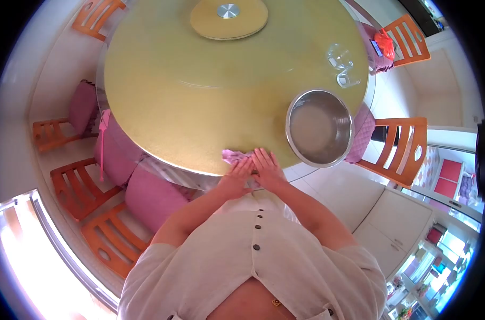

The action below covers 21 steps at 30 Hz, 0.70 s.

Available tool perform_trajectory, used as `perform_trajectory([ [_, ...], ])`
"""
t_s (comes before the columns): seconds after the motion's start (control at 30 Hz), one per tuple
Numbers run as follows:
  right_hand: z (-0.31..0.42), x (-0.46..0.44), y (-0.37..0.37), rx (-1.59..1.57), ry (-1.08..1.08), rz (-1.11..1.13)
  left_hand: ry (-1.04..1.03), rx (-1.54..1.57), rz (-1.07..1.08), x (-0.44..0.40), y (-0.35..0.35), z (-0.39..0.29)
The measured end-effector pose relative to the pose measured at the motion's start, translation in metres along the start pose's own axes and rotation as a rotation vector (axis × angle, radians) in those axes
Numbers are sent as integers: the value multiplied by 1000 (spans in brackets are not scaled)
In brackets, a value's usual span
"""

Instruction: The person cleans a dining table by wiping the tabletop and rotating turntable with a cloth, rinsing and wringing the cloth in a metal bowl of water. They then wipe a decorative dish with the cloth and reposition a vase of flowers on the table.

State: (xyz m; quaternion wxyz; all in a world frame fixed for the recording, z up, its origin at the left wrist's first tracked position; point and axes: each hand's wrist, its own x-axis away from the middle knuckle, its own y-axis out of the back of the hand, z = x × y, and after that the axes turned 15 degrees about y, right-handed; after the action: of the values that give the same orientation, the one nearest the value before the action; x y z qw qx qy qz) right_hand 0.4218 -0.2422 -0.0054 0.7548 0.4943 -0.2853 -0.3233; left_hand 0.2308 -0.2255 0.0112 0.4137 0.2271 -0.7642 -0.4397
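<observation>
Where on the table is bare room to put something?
Widest: the table's left half, between its left rim, turntable and pink cloth. Also between turntable and basin. Crowded: right side, basin and clear containers; near edge, left hand and right hand.

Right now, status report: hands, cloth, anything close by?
Left hand at the pink cloth, right hand beside it. Cloth at the near table edge. Metal basin close on the right.

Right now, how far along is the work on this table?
Done: the cloth is out on the table, near the metal basin; how much is wiped does not show. In hand: the left hand rests on the cloth, the right hand close beside. Likely left: the far side, around the turntable, and by the clear vessels.
</observation>
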Motion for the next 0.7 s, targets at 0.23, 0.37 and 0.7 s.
perform_trajectory([
  [0.23, 9, 20, 3, 59, -51, 54, -120, -51, -71, 2, -13, 2],
  [0.37, 8, -7, 4, 375, 63, 75, 261, -18, -118, -18, 4, 25],
  [0.7, -13, -126, 22, -87, -127, -24, 479, 14, -166, -83, 47, 56],
])
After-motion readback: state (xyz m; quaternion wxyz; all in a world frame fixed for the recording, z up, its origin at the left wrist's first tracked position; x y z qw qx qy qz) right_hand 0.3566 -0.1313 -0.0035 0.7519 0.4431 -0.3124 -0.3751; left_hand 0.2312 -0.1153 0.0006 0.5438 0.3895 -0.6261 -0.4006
